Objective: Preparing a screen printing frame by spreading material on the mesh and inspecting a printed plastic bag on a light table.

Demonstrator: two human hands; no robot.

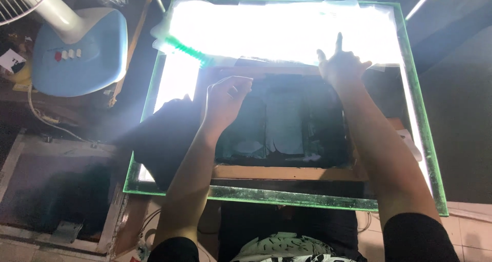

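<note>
Item: wooden-framed screen (287, 172), lying flat at centre on the glowing light desk (420, 139), so the glow is showing through its dark mesh.
Your left hand (225, 100), fingers curled and loosely apart, is resting on the frame's 10 o'clock corner.
Your right hand (341, 67), fingers spread, is pressing the 1 o'clock edge, steadying it.
At 9 o'clock: a blue fan base (84, 52).

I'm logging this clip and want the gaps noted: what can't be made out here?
Head view:
- Light table top: glare washes out the sheet on it.
- Wooden frame far edge: hidden by the left hand and right hand.
- Fan: cut off by the picture's edge.
</note>
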